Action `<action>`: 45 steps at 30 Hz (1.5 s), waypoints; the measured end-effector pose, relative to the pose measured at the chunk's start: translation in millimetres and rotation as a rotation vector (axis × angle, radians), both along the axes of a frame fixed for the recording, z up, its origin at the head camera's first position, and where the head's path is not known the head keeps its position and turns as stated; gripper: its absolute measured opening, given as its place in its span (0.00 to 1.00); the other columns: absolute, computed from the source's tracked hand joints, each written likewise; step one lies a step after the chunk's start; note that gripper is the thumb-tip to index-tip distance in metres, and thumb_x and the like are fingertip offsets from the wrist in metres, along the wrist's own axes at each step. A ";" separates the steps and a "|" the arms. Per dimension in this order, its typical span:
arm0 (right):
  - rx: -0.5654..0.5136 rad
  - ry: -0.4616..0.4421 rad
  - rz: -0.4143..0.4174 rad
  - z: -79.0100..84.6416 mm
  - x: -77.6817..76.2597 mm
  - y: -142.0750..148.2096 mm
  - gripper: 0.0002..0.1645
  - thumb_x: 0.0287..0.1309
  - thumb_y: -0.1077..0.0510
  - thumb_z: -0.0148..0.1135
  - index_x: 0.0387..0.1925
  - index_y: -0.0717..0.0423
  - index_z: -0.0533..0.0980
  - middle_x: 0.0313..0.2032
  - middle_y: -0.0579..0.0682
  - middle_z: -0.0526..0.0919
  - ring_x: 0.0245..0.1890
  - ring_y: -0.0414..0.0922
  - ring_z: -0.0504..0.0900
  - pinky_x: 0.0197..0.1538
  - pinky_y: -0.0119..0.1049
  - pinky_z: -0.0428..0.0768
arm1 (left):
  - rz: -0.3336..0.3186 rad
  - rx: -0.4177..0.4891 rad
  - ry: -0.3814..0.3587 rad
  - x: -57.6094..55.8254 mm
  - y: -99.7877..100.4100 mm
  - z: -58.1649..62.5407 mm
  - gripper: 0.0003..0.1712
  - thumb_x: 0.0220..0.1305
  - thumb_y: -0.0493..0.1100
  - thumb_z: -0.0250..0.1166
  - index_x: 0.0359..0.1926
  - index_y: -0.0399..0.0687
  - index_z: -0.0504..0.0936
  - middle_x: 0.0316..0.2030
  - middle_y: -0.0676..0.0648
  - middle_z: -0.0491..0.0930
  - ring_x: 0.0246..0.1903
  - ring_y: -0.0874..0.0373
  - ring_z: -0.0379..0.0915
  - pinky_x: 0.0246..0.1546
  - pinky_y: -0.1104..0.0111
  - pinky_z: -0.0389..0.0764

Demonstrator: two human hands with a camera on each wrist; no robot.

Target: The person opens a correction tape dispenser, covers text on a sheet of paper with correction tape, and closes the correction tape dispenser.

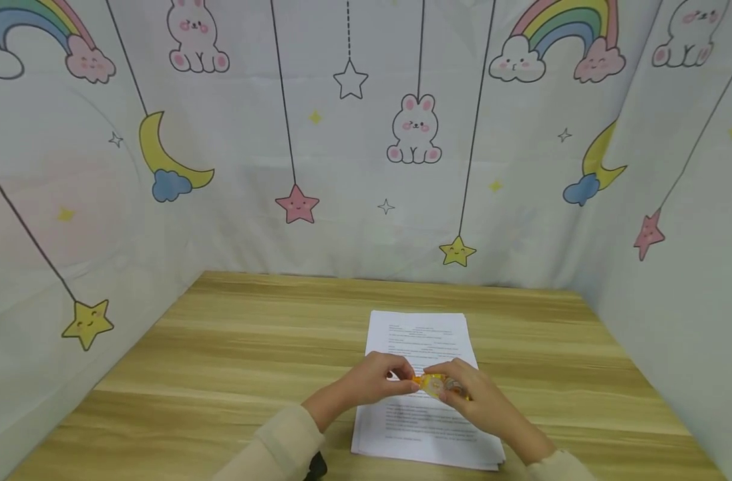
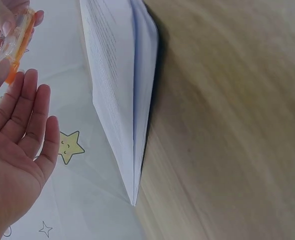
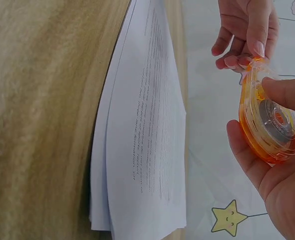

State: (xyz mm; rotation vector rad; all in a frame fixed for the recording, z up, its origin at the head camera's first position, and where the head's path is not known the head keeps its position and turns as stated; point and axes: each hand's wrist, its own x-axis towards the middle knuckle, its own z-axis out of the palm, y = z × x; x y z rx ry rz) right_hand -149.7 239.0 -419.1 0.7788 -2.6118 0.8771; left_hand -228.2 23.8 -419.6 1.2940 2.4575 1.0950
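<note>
An orange correction tape (image 1: pixel 432 384) with a clear casing is held above the printed paper stack (image 1: pixel 429 437). My right hand (image 1: pixel 483 399) grips its rounded body, with the thumb on the clear face in the right wrist view. A dark spool shows through the casing (image 3: pixel 277 122). At the narrow end, my left hand (image 1: pixel 375 379) pinches the orange tip (image 2: pixel 11 75) between thumb and forefinger. The other left fingers (image 2: pixel 37 112) extend loosely below it in the left wrist view.
The paper stack lies on a wood-grain table (image 1: pixel 252 334), its sheets slightly uneven at the edges. White cloth (image 1: pixel 354 247) printed with stars, rabbits and rainbows encloses the back and sides. A small black object (image 1: pixel 316 466) shows beside the left sleeve.
</note>
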 end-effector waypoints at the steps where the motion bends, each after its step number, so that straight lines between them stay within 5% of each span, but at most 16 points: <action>1: -0.005 -0.015 0.002 -0.1 0.2 -0.4 0.16 0.60 0.57 0.56 0.50 0.50 0.73 0.45 0.45 0.79 0.41 0.33 0.73 0.37 0.29 0.75 | -0.001 -0.003 0.001 0.1 0.0 0.0 0.10 0.58 0.51 0.63 0.32 0.50 0.81 0.30 0.56 0.82 0.33 0.72 0.73 0.41 0.72 0.77; 13: 0.033 0.012 0.052 -4.2 0.8 -4.8 0.18 0.56 0.57 0.60 0.49 0.50 0.72 0.38 0.44 0.76 0.35 0.33 0.73 0.34 0.27 0.76 | -0.019 -0.051 0.118 2.3 0.7 -3.3 0.09 0.59 0.50 0.63 0.32 0.50 0.82 0.30 0.57 0.83 0.29 0.75 0.71 0.32 0.81 0.72; 23: 0.198 0.024 -0.062 -3.2 5.8 -9.6 0.38 0.40 0.61 0.72 0.56 0.52 0.66 0.40 0.45 0.72 0.33 0.36 0.73 0.32 0.27 0.75 | -0.001 -0.100 0.136 -0.5 -1.6 -6.2 0.11 0.61 0.51 0.60 0.35 0.50 0.82 0.30 0.57 0.82 0.29 0.74 0.70 0.33 0.80 0.74; 28: 0.212 0.006 -0.106 -2.9 7.1 -11.0 0.35 0.41 0.63 0.70 0.53 0.59 0.65 0.45 0.50 0.74 0.36 0.39 0.76 0.35 0.30 0.77 | 0.025 -0.144 0.159 -1.1 -0.8 -9.7 0.13 0.62 0.53 0.58 0.37 0.51 0.82 0.31 0.59 0.81 0.31 0.74 0.71 0.34 0.80 0.74; 35: 0.276 0.067 -0.215 -5.6 6.7 -8.5 0.33 0.40 0.58 0.70 0.50 0.55 0.67 0.41 0.45 0.77 0.30 0.34 0.74 0.27 0.23 0.71 | 0.061 -0.159 0.109 1.6 -1.3 -7.6 0.23 0.64 0.57 0.55 0.50 0.48 0.77 0.43 0.54 0.82 0.39 0.67 0.77 0.38 0.76 0.76; 40: 0.200 -0.079 -0.294 -3.2 5.7 -1.5 0.35 0.43 0.57 0.70 0.53 0.59 0.65 0.46 0.54 0.76 0.40 0.45 0.80 0.39 0.36 0.80 | 0.089 -0.156 0.089 2.6 -7.3 -7.1 0.23 0.64 0.56 0.55 0.52 0.46 0.76 0.46 0.51 0.81 0.41 0.62 0.78 0.41 0.73 0.76; 45: 0.125 -0.214 -0.382 -0.9 0.2 16.4 0.33 0.47 0.57 0.68 0.53 0.63 0.65 0.49 0.60 0.75 0.47 0.52 0.77 0.45 0.46 0.79 | 0.116 -0.170 0.081 -0.3 -14.0 -7.9 0.21 0.65 0.55 0.55 0.50 0.47 0.78 0.46 0.53 0.80 0.41 0.64 0.76 0.42 0.72 0.76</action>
